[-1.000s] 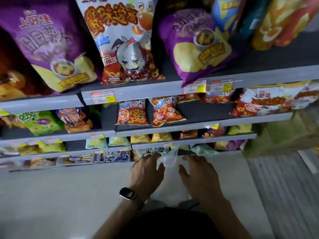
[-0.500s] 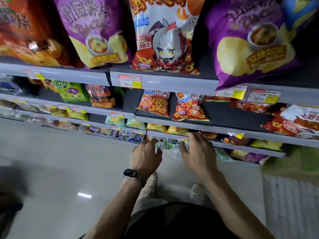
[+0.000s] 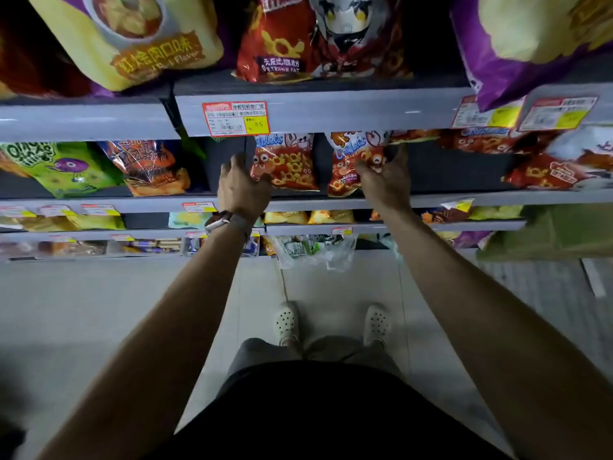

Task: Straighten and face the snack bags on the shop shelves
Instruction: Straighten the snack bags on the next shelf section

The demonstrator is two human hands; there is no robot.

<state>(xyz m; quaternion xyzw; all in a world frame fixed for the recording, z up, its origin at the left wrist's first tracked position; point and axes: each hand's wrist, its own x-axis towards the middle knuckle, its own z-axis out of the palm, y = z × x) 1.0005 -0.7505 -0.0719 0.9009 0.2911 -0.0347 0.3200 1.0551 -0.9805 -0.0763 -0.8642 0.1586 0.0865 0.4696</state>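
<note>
Head view | my left grip clamps glossy orange-red foil snack bag, my right grip pinches its twin bag, both on grey metal shelf | light, crinkly, slippery: I'd hold side seams.

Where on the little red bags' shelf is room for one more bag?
The widest bare patch lies between the right ring-snack bag and the far-right red bag. A narrower gap sits between the orange web bag and the left ring-snack bag. The green bag overlaps the orange one: crowded.

Two grips, two white shoes, one watch
</note>
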